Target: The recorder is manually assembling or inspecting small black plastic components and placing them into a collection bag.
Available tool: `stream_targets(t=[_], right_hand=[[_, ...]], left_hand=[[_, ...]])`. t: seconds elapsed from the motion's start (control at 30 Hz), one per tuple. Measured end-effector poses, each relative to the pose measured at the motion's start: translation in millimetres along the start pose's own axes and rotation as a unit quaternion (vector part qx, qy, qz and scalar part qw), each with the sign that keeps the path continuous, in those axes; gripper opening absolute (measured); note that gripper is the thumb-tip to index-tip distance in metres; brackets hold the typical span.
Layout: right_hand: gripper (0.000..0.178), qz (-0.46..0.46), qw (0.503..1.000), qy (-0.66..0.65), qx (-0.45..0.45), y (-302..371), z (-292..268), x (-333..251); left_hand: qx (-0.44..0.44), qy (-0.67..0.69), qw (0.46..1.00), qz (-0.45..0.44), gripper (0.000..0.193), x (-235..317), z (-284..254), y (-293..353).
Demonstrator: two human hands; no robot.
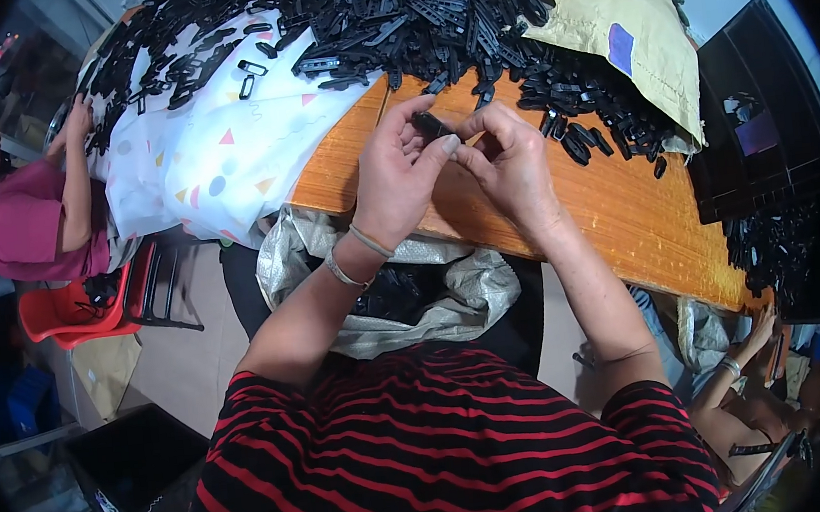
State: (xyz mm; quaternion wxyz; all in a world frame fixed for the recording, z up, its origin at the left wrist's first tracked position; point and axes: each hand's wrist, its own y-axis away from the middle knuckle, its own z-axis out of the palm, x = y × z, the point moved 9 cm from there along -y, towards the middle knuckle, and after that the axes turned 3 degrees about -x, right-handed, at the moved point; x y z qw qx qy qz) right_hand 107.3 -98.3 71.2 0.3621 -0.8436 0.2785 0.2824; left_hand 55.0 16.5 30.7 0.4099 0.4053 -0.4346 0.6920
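Observation:
Over the front edge of the wooden table [523, 201], both hands meet around a small, dark, elongated plastic piece [430, 124]. My left hand [397, 173] is closed, with the piece resting between its thumb and fingers. The thumb and fingers of my right hand [515, 162] pinch at the piece's near end, and its exact kind is partly hidden by the fingertips. Just beyond the hands spreads a large heap of similar black plastic pieces [417, 18]. Below them, at my lap, a silvery woven sack [473, 299] gapes wide with dark things inside.
A patterned white sheet [223, 156] covers the table's left part. A big brown paper sack [593, 1] lies at the back right, spilling black pieces. A person in a maroon top [32, 228] sits left near a red chair [74, 308]. Another person's hand [758, 336] shows lower right.

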Motion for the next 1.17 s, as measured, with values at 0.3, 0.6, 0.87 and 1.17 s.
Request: stream_targets(t=[0.3, 0.6, 0.87, 1.17], right_hand=[[0.019, 0.016, 0.999, 0.013, -0.033, 2, 9, 6], [0.02, -0.046, 0.995, 0.084, 0.025, 11, 4, 0], [0.025, -0.063, 0.992, 0.089, 0.059, 8, -7, 0], [0.028, -0.102, 0.986, 0.132, 0.012, 11, 2, -17]], left_hand=[[0.032, -0.09, 0.995, -0.029, 0.044, -6, -6, 8], [0.052, -0.021, 0.998, -0.011, 0.044, -14, 0, 11], [0.02, -0.119, 0.991, 0.064, 0.045, 8, 14, 6], [0.017, -0.183, 0.978, 0.093, 0.04, 10, -4, 6]])
